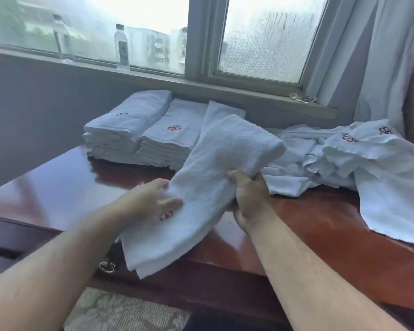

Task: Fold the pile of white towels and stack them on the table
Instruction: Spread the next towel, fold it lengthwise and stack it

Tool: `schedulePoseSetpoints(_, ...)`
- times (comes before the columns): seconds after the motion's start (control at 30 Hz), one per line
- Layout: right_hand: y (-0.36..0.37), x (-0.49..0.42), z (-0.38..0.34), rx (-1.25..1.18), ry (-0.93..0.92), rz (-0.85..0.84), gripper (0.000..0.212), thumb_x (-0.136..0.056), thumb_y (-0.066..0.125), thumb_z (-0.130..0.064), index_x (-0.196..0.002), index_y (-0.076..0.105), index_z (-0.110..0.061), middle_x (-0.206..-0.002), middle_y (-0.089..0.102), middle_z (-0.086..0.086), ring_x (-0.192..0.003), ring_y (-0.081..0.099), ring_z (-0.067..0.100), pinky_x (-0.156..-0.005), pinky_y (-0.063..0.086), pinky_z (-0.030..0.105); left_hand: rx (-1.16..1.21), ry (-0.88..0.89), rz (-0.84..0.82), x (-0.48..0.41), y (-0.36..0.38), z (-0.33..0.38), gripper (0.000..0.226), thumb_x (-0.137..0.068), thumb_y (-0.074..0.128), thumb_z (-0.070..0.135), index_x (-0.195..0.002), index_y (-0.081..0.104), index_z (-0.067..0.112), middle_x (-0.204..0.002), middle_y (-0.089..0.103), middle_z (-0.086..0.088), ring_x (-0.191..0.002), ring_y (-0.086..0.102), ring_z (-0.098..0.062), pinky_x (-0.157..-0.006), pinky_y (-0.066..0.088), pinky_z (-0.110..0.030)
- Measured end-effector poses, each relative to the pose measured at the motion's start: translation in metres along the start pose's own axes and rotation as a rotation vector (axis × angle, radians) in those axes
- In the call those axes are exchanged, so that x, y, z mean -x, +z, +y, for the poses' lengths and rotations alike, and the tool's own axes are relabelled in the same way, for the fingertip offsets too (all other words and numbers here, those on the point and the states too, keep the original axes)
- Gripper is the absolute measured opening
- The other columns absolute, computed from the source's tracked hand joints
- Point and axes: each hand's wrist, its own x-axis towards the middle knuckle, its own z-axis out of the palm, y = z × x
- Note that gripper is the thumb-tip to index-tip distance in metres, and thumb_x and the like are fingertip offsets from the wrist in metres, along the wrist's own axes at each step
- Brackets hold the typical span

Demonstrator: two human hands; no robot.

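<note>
Both hands, left (153, 199) and right (247, 194), apparently grip a folded towel (215, 177) above the table (320, 225).

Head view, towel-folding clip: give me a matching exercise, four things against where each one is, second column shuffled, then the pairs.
Things:
1. folded towel
2. unfolded towels
3. towel stacks
4. water bottle

Places:
A. on the window sill
B. heaped on the table's right side, one corner hanging over the front edge
C. held above the table by the left hand and right hand
D. side by side at the back of the table, below the window

Pairs: 1-C, 2-B, 3-D, 4-A
</note>
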Motion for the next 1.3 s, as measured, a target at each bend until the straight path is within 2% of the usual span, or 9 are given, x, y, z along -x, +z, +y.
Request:
schedulePoseSetpoints(0.1,0.015,-0.022,-0.003,-0.043,0.019,-0.030,0.032,-0.085,0.061,-0.002,-0.117,0.064,-0.007,-0.119,0.067,0.027,-0.109,0.066,0.047,-0.091,0.050,0.070,0.162,0.027,0.011,-0.010,-0.013,-0.011,0.039,-0.078,0.080,0.054,-0.111,0.065,0.040,-0.099,0.074,0.016,-0.091,0.070,-0.005,-0.092,0.055,-0.037)
schedulePoseSetpoints(0.2,0.033,-0.048,-0.003,-0.077,-0.002,-0.070,0.030,-0.077,0.063,-0.004,-0.107,0.068,-0.006,-0.105,0.071,0.025,-0.099,0.070,0.045,-0.085,0.057,0.063,0.344,0.043,-0.079,-0.016,-0.026,-0.021,0.031,-0.072,0.084,0.057,-0.092,0.074,0.036,-0.090,0.078,0.008,-0.082,0.075,-0.012,-0.083,0.060,-0.040)
schedulePoseSetpoints(0.33,0.058,-0.084,-0.004,-0.058,0.005,-0.160,0.041,-0.078,0.065,-0.005,-0.119,0.066,-0.005,-0.108,0.073,0.021,-0.095,0.073,0.038,-0.076,0.059,0.047,0.585,0.048,-0.130,-0.022,-0.038,-0.034,0.033,-0.081,0.078,0.054,-0.102,0.073,0.029,-0.100,0.078,-0.003,-0.090,0.076,-0.024,-0.083,0.062,-0.046)
schedulePoseSetpoints(0.43,0.078,-0.107,0.001,-0.036,0.001,-0.246,0.023,-0.082,0.063,-0.003,-0.100,0.075,-0.010,-0.102,0.074,0.020,-0.090,0.074,0.036,-0.071,0.060,0.043,0.643,0.084,-0.037,-0.030,-0.040,-0.040,0.055,-0.077,0.076,0.064,-0.116,0.065,0.028,-0.104,0.077,0.000,-0.093,0.075,-0.022,-0.086,0.060,-0.048)
schedulePoseSetpoints(0.53,0.098,-0.130,-0.003,-0.016,-0.007,-0.312,0.027,-0.085,0.059,-0.002,-0.111,0.069,-0.006,-0.107,0.074,0.019,-0.095,0.073,0.036,-0.079,0.061,0.048,0.684,0.067,0.073,-0.042,-0.055,-0.049,0.072,-0.062,0.076,0.073,-0.118,0.063,0.029,-0.104,0.077,0.003,-0.093,0.075,-0.020,-0.087,0.059,-0.049)
schedulePoseSetpoints(0.7,0.139,-0.176,-0.008,-0.009,0.025,-0.338,0.022,-0.093,0.061,-0.007,-0.114,0.067,-0.008,-0.106,0.074,0.018,-0.094,0.071,0.036,-0.086,0.057,0.054,0.739,0.097,0.077,-0.072,-0.101,-0.058,0.065,-0.067,0.077,0.071,-0.117,0.065,0.031,-0.106,0.077,0.002,-0.094,0.076,-0.022,-0.081,0.061,-0.046)
schedulePoseSetpoints(0.83,0.171,-0.217,-0.008,-0.015,0.119,-0.297,0.038,-0.094,0.068,-0.014,-0.128,0.060,-0.003,-0.110,0.074,0.020,-0.093,0.074,0.034,-0.074,0.062,0.045,0.741,0.053,0.067,-0.102,-0.140,-0.057,0.051,-0.079,0.076,0.061,-0.118,0.065,0.030,-0.103,0.078,0.003,-0.091,0.076,-0.020,-0.070,0.062,-0.034)
schedulePoseSetpoints(0.97,0.196,-0.268,-0.009,-0.030,0.123,-0.292,0.038,-0.092,0.069,-0.013,-0.129,0.060,-0.007,-0.104,0.076,0.016,-0.086,0.075,0.033,-0.068,0.060,0.041,0.813,0.036,0.022,-0.133,-0.170,-0.061,0.054,-0.077,0.078,0.058,-0.121,0.064,0.031,-0.110,0.076,-0.003,-0.099,0.075,-0.026,-0.079,0.061,-0.040)
schedulePoseSetpoints(1.3,0.242,-0.355,0.020,-0.064,0.142,-0.334,0.031,-0.097,0.060,-0.009,-0.126,0.060,-0.018,-0.109,0.075,0.015,-0.100,0.073,0.037,-0.087,0.058,0.058,0.824,-0.048,0.035,-0.212,-0.214,-0.088,0.047,-0.077,0.076,0.046,-0.116,0.068,0.020,-0.106,0.077,-0.012,-0.092,0.075,-0.031,-0.066,0.062,-0.036)
